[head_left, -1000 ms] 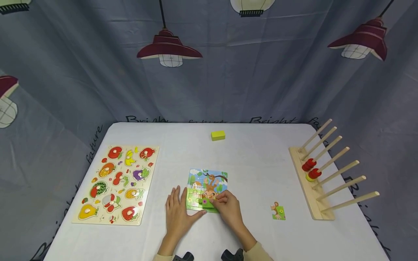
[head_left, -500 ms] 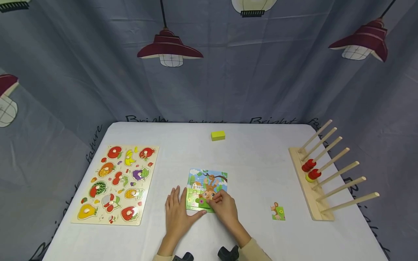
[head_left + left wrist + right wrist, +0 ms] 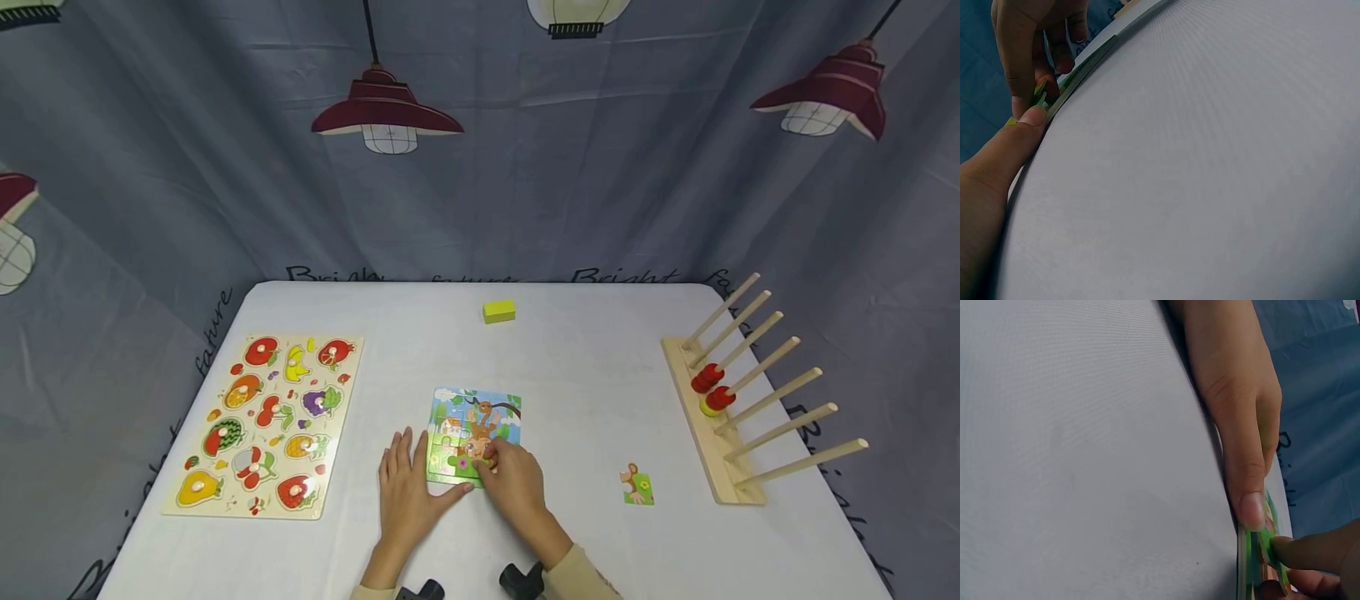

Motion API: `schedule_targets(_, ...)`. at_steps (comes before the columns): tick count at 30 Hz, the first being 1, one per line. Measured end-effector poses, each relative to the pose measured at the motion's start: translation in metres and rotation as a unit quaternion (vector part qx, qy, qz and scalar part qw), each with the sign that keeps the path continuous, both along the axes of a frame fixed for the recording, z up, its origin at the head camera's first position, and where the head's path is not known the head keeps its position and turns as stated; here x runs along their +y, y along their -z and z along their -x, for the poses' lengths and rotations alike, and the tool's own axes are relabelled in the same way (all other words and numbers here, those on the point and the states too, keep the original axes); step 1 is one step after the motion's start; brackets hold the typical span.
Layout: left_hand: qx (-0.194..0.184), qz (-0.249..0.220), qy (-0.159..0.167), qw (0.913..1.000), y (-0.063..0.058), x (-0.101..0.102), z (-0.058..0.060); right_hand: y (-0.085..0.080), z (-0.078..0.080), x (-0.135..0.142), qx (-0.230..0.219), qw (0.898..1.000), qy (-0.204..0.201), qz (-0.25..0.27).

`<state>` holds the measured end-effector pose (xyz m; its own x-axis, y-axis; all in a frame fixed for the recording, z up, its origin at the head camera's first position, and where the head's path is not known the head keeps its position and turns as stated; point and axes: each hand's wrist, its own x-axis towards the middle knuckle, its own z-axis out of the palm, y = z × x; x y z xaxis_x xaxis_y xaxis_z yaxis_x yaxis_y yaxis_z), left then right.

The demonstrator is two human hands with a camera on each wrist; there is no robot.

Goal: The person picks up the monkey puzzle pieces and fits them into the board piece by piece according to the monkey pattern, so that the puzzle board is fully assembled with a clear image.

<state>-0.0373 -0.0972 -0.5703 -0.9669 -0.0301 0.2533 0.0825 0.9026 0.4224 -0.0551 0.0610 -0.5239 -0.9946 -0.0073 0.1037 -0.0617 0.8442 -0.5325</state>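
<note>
A jigsaw puzzle with a monkey picture [image 3: 491, 400] lies on the table in front of the person. My left hand [image 3: 405, 479] rests along its left side, fingers straight, thumb at the lower edge. Between thumb and fingers, my right hand [image 3: 516, 485] pinches a green puzzle piece with a pink flower [image 3: 462, 463] over the lower part of the picture. That piece [image 3: 1266, 540] looks tilted against the board in the right wrist view, close to the left thumb [image 3: 1252, 509]. The right fingers partly cover the puzzle's lower right area.
A loose puzzle piece [image 3: 639, 486] lies to the right. Farther right stands a wooden peg rack [image 3: 701, 433] with red and yellow beads. A fruit puzzle board [image 3: 258, 425] lies on the left, and a yellow-green block [image 3: 498, 312] sits at the back.
My right hand has shifted slightly left and its fingers have closed in over the puzzle, moving the green flower piece a little left. The left hand stays put.
</note>
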Motion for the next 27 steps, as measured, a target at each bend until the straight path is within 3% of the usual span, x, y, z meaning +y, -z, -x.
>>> schedule_targets(13,0.021,0.004,0.002,0.9998,0.0,-0.001,0.0,-0.001,-0.01,-0.01,0.057,0.996,-0.017,-0.064)
schedule_targets(18,0.013,0.006,0.003,0.9999,0.0,-0.001,0.0,0.001,-0.015,-0.011,0.084,0.992,-0.015,-0.096)
schedule_targets(27,0.004,-0.003,0.003,1.0,-0.001,0.0,0.0,-0.003,-0.026,-0.009,0.078,0.993,-0.019,-0.084)
